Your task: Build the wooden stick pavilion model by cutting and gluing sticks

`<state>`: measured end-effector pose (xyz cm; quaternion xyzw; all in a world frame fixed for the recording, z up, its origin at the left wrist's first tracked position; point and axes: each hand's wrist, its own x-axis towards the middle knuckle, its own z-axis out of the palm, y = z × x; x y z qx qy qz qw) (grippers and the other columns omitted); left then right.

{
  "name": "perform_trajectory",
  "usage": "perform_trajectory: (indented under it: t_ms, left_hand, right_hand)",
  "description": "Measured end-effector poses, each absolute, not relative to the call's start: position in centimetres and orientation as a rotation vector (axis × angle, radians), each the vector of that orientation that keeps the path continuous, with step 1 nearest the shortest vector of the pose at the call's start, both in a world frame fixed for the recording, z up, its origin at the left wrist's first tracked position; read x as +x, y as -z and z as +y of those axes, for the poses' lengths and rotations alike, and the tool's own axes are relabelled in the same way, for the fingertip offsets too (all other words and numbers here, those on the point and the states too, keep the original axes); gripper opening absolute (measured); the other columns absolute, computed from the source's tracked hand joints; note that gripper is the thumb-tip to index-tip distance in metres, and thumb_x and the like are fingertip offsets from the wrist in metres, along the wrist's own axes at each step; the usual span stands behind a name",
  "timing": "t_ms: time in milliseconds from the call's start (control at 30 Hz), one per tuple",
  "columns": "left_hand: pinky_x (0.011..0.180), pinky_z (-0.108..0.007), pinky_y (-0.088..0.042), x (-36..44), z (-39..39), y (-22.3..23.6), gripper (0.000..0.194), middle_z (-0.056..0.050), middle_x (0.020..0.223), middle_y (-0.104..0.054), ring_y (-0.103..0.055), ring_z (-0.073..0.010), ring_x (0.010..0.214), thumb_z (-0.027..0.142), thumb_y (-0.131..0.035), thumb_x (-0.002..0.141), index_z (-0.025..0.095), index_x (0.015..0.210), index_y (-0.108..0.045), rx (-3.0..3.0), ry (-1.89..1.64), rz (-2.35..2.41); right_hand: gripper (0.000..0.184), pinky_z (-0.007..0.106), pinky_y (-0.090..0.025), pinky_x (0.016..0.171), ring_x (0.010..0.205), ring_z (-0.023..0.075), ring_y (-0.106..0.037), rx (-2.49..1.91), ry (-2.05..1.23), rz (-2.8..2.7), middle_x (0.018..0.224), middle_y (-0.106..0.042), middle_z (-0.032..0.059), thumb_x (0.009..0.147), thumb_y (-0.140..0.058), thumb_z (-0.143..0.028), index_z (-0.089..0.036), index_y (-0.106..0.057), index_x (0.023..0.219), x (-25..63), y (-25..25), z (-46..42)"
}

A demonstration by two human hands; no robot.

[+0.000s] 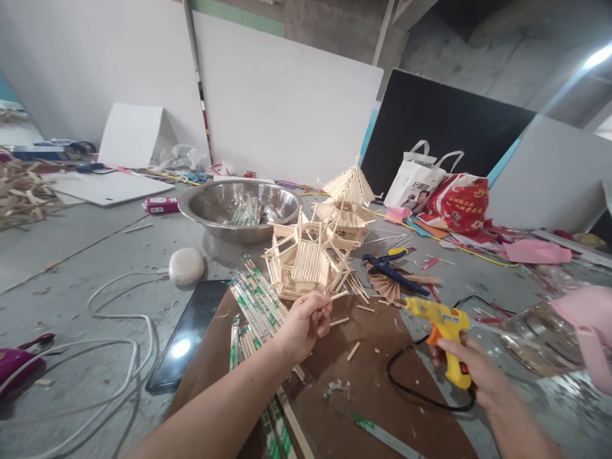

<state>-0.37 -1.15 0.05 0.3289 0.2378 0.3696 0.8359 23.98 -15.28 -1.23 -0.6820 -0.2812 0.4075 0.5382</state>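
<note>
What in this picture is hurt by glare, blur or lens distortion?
Head view: the lamp flares into a streak at top right; a glare spot sits on the phone; the right forearm looks soft; the edges appear stretched, probably by a wide lens; the yellow glue gun reads fairly clearly.

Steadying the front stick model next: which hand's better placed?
Left, I'd say: the left hand is right by the front stick model; the right hand, farther off, holds the glue gun.

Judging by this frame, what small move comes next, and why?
Probably bring the glue gun left to the short stick: the right hand grips the gun, nozzle pointing left but clear of the stick, which the left hand seems to pinch beside the stick model.
</note>
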Motion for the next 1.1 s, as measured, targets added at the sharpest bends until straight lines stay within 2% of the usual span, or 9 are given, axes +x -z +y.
perform_trajectory:
  t_ms: [133, 433, 700, 933, 1100]
  left_hand:
    - [0.034, -0.016, -0.021, -0.3, -1.2, 0.1, 0.019, 0.004, 0.049, -0.045, -0.034, -0.0020, 0.034, 0.026, -0.060, 0.064, 0.013, 0.055, -0.047, 0.701, -0.783, 0.510]
    - [0.034, -0.014, -0.019, -0.1, -1.3, 0.6, 0.019, 0.005, 0.050, -0.044, -0.032, -0.0004, 0.035, 0.031, -0.061, 0.065, 0.013, 0.070, -0.056, 0.661, -0.763, 0.502]
    - [0.034, -0.015, -0.021, 0.1, -1.7, 0.8, 0.020, 0.005, 0.052, -0.047, -0.035, -0.0012, 0.032, 0.033, -0.059, 0.067, 0.014, 0.073, -0.056, 0.633, -0.734, 0.460]
    - [0.035, -0.016, -0.024, 0.1, -1.4, 1.1, 0.020, 0.005, 0.052, -0.047, -0.036, -0.0014, 0.032, 0.033, -0.058, 0.069, 0.014, 0.076, -0.055, 0.601, -0.760, 0.444]
    - [0.035, -0.016, -0.023, 0.3, -1.3, 1.2, 0.024, 0.005, 0.050, -0.047, -0.035, -0.0020, 0.033, 0.036, -0.059, 0.067, 0.015, 0.077, -0.055, 0.571, -0.763, 0.463]
  right_hand:
    - [0.021, 0.023, -0.034, 0.041, 0.043, 0.0102, -0.044, -1.474, -1.002, -0.848, 0.058, -0.054, -0.0007, 0.065, -0.058, -0.035, -0.019, -0.053, 0.077, 22.9, -1.6, -14.4]
    - [0.026, 0.025, -0.040, 0.048, 0.047, 0.0114, -0.048, -1.630, -0.894, -1.465, 0.052, -0.052, -0.0017, 0.071, -0.050, -0.036, -0.017, -0.057, 0.087, 19.4, -8.9, -10.7]
    - [0.031, 0.026, -0.043, 0.049, 0.049, 0.0145, -0.053, -1.875, -0.418, -1.865, 0.052, -0.056, -0.0009, 0.071, -0.046, -0.045, -0.019, -0.061, 0.077, 17.4, -10.7, -7.2]
    - [0.034, 0.030, -0.045, 0.067, 0.074, 0.0193, -0.059, -1.895, -0.202, -2.023, 0.081, -0.065, 0.0015, 0.076, -0.042, -0.043, -0.021, -0.060, 0.095, 15.6, -12.3, -7.4]
    - [0.033, 0.030, -0.046, 0.067, 0.078, 0.0204, -0.060, -1.884, -0.143, -2.054, 0.086, -0.066, 0.0004, 0.076, -0.042, -0.043, -0.023, -0.059, 0.096, 15.8, -12.0, -7.2]
